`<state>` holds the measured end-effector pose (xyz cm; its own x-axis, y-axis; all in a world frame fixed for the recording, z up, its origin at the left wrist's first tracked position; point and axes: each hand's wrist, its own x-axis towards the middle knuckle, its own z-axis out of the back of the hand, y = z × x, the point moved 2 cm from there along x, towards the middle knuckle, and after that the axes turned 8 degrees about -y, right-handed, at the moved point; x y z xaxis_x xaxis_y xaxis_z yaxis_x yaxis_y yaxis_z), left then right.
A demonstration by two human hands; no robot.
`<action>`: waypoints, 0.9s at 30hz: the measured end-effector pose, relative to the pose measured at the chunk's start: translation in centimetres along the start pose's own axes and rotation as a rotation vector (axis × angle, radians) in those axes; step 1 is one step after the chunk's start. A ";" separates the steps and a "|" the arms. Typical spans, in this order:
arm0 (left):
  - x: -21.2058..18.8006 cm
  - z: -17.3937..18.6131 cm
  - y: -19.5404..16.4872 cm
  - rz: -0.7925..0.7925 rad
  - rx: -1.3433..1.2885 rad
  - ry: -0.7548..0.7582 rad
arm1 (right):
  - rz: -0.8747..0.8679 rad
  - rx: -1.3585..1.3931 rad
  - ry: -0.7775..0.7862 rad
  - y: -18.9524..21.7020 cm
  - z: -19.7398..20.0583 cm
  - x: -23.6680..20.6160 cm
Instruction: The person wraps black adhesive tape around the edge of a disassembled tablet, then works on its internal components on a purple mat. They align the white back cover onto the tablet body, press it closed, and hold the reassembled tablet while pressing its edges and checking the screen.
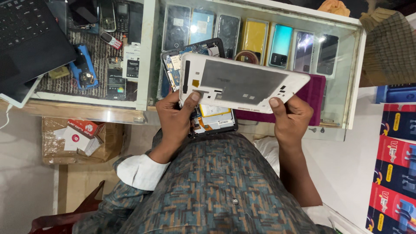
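Note:
Both hands hold a white tablet back cover (242,82), its grey inner side facing me. My left hand (175,117) grips the cover's left end with the thumb on its inner face. My right hand (292,119) pinches the lower right edge. Under the cover lies an opened tablet body (208,117) with a blue circuit board (174,67) and a yellow battery showing; it rests on the glass counter and partly under my left hand. A maroon cloth (314,102) lies beneath the cover's right end.
The glass display counter (352,82) holds several phones in a row. A black laptop (26,39) sits at top left, beside small phones and a blue tool (84,69). A cardboard box (82,138) stands on the floor at left, coloured boxes (394,173) at right.

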<state>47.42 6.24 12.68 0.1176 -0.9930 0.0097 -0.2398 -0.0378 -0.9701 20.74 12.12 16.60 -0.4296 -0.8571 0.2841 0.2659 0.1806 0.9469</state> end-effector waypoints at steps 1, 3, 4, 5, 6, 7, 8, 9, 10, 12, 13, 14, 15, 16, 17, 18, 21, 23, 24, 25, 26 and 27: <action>0.0 0.0 0.2 0.004 -0.006 0.000 | 0.015 -0.013 -0.005 -0.1 0.1 -0.1; 0.0 0.0 0.5 0.008 -0.018 0.000 | 0.058 -0.070 -0.030 -0.2 0.3 -0.2; 0.0 0.1 0.6 0.006 -0.024 0.002 | 0.080 -0.097 -0.043 -0.2 0.4 -0.2; -0.1 0.1 0.7 0.005 -0.030 0.005 | 0.108 -0.098 -0.038 -0.2 0.5 -0.3; -0.1 0.1 0.8 0.003 -0.037 0.009 | 0.136 -0.100 -0.033 -0.2 0.6 -0.3; -0.1 0.2 0.8 0.010 -0.046 0.012 | 0.163 -0.101 -0.028 -0.1 0.6 -0.4; -0.1 0.2 0.9 0.015 -0.057 0.016 | 0.173 -0.110 -0.037 -0.1 0.7 -0.4; -0.2 0.2 0.9 0.021 -0.068 0.019 | 0.184 -0.119 -0.046 0.0 0.7 -0.4; -0.2 0.3 0.9 0.014 -0.074 0.020 | 0.194 -0.127 -0.055 0.1 0.7 -0.4; -0.3 0.3 0.8 -0.002 -0.085 0.023 | 0.228 -0.174 -0.063 0.4 0.8 -0.5; -0.3 0.4 0.7 -0.011 -0.090 0.023 | 0.245 -0.199 -0.067 0.5 0.8 -0.5; -0.4 0.4 0.6 -0.020 -0.096 0.022 | 0.252 -0.192 -0.065 0.5 0.8 -0.5; -0.4 0.4 0.6 -0.030 -0.101 0.022 | 0.259 -0.186 -0.064 0.6 0.9 -0.6; -0.4 0.5 0.5 -0.024 -0.082 0.022 | 0.266 -0.180 -0.063 0.6 0.9 -0.6; -0.4 0.6 0.5 -0.019 -0.064 0.021 | 0.276 -0.179 -0.061 0.7 0.9 -0.6; -0.4 0.6 0.4 -0.013 -0.045 0.021 | 0.285 -0.177 -0.059 0.8 0.9 -0.6; -0.4 0.6 0.0 -0.048 -0.033 0.034 | 0.286 -0.161 -0.056 1.4 0.6 -0.4; -0.3 0.5 -0.3 -0.064 -0.030 0.034 | 0.294 -0.147 -0.046 2.3 0.2 -0.2; -0.3 0.5 -0.5 -0.072 -0.029 0.034 | 0.305 -0.138 -0.037 2.9 -0.2 0.0; -0.3 0.5 -0.7 -0.076 -0.012 0.043 | 0.316 -0.130 -0.027 3.5 -0.5 0.2; -0.4 0.5 -0.9 -0.080 0.005 0.054 | 0.254 -0.079 -0.045 3.9 -0.8 0.2; -0.5 0.6 -1.1 -0.085 0.021 0.064 | 0.191 -0.028 -0.060 4.3 -1.2 0.4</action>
<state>48.16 6.80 13.57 0.0744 -0.9915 0.1065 -0.2109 -0.1200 -0.9701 22.73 11.94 20.56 -0.4197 -0.7778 0.4678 0.3709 0.3235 0.8705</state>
